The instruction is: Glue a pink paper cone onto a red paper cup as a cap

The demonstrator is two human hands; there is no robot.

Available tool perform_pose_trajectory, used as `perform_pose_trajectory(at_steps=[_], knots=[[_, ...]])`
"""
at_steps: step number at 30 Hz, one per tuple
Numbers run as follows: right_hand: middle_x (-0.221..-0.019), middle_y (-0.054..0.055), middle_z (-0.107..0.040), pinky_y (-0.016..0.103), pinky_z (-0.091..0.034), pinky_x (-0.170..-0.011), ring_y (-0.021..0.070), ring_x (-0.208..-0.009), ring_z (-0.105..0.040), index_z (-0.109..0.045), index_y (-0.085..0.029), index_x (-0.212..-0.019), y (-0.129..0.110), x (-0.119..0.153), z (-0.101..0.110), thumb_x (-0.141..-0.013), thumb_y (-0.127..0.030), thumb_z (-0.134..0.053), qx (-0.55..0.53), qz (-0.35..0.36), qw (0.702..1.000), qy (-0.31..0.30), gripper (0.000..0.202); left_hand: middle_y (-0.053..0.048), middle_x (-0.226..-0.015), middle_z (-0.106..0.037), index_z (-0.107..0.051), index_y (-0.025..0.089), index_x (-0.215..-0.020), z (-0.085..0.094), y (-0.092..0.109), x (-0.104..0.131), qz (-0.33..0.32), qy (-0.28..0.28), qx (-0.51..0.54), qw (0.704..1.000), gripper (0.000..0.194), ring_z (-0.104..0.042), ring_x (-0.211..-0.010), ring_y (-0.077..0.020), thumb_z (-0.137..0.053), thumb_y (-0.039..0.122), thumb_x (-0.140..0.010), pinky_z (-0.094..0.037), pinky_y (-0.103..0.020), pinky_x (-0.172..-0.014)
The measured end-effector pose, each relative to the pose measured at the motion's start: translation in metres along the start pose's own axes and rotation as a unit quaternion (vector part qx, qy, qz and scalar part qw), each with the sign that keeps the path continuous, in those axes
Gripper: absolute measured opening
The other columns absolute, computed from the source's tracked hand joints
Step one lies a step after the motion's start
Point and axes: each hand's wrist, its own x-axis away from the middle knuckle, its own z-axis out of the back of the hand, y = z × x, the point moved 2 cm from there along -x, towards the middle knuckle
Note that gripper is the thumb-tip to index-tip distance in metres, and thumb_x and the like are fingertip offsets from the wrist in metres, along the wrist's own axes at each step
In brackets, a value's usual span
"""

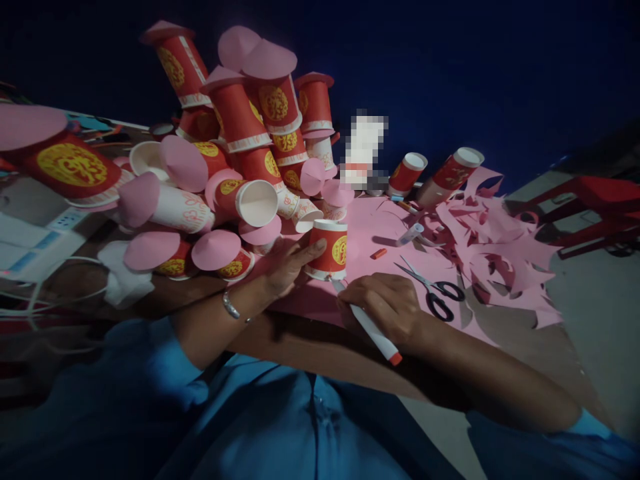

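My left hand (pixel 293 267) is closed around the left side of a small red paper cup (pixel 331 252) with a gold emblem, standing over the pink paper sheet (pixel 357 260). In my right hand (pixel 383 303) is a white marker pen (pixel 373 332) with a red end, slanting down toward me. Its tip end reaches the cup's lower edge; whether it touches is too small to tell. A loose red pen cap (pixel 379 254) lies on the sheet. Beside my right hand rest scissors (pixel 433 290) with black handles, their blades slightly apart.
To the left, several red and white cups (pixel 235 117) with pink paper cone tops are stacked and heaped. Pink paper scraps (pixel 493 243) pile up at the right. Two red cup stacks (pixel 450 177) and a small clear tube (pixel 410 233) stand behind. A red stool (pixel 590 200) is farther right.
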Motion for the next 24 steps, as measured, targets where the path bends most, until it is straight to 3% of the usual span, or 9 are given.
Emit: perform_pose_trajectory(at_steps=[10, 17, 24], knots=[[-0.071, -0.001, -0.068, 0.024, -0.050, -0.054, 0.0113, -0.058, -0.060, -0.060, -0.017, -0.098, 0.0007, 0.0015, 0.0003, -0.093, -0.007, -0.065, 0.001, -0.019, 1.000, 0.011, 0.013, -0.001, -0.068, -0.068, -0.073, 0.019, -0.088, -0.0011, 0.0017, 0.0003, 0.009, 0.023, 0.004, 1.000, 0.055, -0.068, -0.073, -0.0210, -0.094, 0.064, -0.065, -0.053, -0.033, -0.066], [-0.071, 0.000, -0.067, 0.024, -0.048, -0.054, 0.0111, -0.057, -0.060, -0.062, -0.015, -0.096, 0.0014, 0.0007, 0.0026, -0.093, -0.006, -0.067, -0.001, -0.016, 1.000, 0.001, 0.011, -0.009, -0.101, -0.080, -0.074, 0.017, -0.117, -0.0066, 0.0051, 0.0001, -0.009, -0.012, 0.034, 0.999, 0.065, -0.074, -0.103, -0.0309, -0.092, 0.059, -0.070, -0.058, -0.039, -0.083], [-0.070, -0.001, -0.068, 0.025, -0.048, -0.052, 0.0112, -0.056, -0.059, -0.061, -0.017, -0.097, -0.0002, -0.0010, 0.0028, -0.093, -0.007, -0.066, 0.005, -0.016, 1.000, 0.013, 0.012, -0.006, -0.091, -0.078, -0.074, 0.017, -0.114, -0.0041, 0.0047, 0.0003, -0.008, -0.014, 0.020, 1.000, 0.061, -0.072, -0.083, -0.0251, -0.090, 0.059, -0.073, -0.056, -0.035, -0.069]])
